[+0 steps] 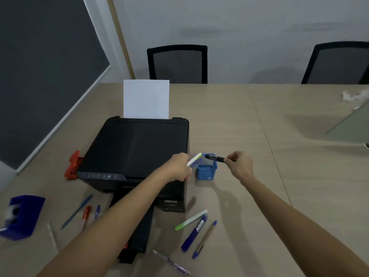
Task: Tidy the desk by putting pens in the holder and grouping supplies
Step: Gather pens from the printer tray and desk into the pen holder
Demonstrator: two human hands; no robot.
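A small blue pen holder stands on the desk just right of the printer. My left hand grips a white pen with a green tip, angled toward the holder's left rim. My right hand holds a black pen level over the holder's top. Loose on the near desk lie a white-green pen, a dark blue marker, a brown pen with blue cap and a clear purple pen. At the left lie a blue pen, a red pen and a short blue pen.
A black printer with a white sheet fills the desk's middle, its output tray partly under my left arm. A red stapler sits at its left. A blue tape dispenser is near left. Two chairs stand behind; crumpled paper lies far right.
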